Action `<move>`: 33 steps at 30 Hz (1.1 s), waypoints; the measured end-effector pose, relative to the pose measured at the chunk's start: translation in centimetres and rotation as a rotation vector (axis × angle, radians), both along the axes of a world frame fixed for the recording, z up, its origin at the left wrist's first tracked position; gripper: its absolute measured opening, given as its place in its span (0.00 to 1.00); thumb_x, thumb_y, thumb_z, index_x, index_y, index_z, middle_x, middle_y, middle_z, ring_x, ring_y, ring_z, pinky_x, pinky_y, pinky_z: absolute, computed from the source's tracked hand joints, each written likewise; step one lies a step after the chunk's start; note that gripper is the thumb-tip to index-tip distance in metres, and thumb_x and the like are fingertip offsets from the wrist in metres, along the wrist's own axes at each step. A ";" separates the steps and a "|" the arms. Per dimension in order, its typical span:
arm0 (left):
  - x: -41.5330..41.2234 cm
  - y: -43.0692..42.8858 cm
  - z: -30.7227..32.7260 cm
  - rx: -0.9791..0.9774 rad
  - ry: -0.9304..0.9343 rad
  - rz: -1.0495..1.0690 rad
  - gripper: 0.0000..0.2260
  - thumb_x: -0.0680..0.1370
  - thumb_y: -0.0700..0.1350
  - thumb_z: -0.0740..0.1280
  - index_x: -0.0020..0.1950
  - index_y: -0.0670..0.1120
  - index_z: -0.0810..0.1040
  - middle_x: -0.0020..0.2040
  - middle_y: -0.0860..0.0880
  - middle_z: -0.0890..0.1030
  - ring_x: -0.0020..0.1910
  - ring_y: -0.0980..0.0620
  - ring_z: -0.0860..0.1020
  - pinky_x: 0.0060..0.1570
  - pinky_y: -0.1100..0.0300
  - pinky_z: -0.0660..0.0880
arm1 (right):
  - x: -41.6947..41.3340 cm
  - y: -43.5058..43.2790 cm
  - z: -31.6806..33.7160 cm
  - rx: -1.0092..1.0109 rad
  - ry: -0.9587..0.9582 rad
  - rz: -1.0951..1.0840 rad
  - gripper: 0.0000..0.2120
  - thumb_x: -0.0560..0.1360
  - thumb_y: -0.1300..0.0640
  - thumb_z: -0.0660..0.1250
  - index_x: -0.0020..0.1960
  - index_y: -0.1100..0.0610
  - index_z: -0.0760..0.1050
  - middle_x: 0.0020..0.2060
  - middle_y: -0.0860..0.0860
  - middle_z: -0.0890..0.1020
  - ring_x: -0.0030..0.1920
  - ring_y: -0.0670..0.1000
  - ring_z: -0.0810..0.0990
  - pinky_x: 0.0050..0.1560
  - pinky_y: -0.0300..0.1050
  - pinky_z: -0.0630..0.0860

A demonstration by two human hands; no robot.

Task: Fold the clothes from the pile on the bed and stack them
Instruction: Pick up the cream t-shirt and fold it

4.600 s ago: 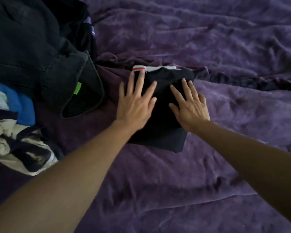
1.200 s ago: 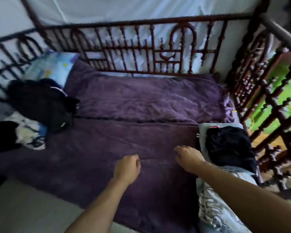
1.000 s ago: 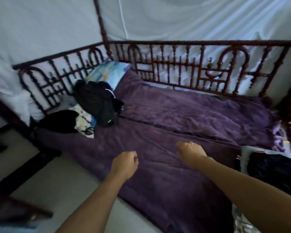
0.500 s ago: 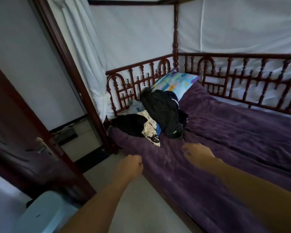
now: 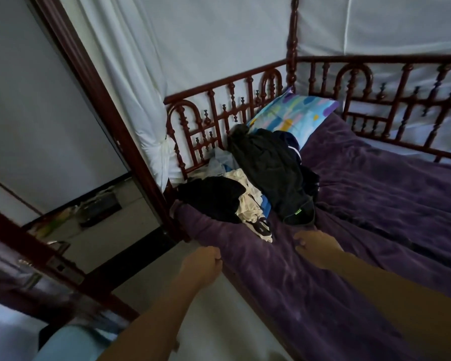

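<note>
Two hands hang empty in the head view, both short of the pile of clothes (image 5: 255, 188), which lies heaped at the corner of the bed (image 5: 375, 230) against the carved wooden railing (image 5: 219, 110). The left hand (image 5: 201, 264) is curled into a loose fist below the pile, over the floor (image 5: 141, 280) beside the bed's edge. The right hand (image 5: 318, 248), fingers bent under, hovers just beneath the pile, over the purple blanket. A patterned pillow (image 5: 294, 113) leans behind the pile.
</note>
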State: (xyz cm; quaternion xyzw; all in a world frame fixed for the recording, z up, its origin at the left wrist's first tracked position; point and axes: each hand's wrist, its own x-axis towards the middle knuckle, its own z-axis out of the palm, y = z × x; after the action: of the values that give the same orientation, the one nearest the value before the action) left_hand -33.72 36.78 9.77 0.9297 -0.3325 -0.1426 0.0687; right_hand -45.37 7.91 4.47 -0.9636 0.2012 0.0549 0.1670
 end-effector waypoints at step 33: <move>36.9 -29.3 -29.6 0.210 0.116 -0.945 0.25 0.73 0.38 0.65 0.69 0.51 0.69 0.72 0.48 0.64 0.71 0.45 0.61 0.64 0.50 0.65 | 30.2 -4.5 -25.7 0.437 0.364 -0.645 0.27 0.72 0.53 0.66 0.70 0.48 0.66 0.68 0.49 0.67 0.64 0.54 0.70 0.55 0.50 0.75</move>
State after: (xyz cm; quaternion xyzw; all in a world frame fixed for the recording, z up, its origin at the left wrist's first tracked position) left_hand 3.21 7.46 -19.83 0.6695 -0.6975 -0.2428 -0.0794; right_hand -15.13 3.40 -21.21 -0.7678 0.5022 0.2102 0.3378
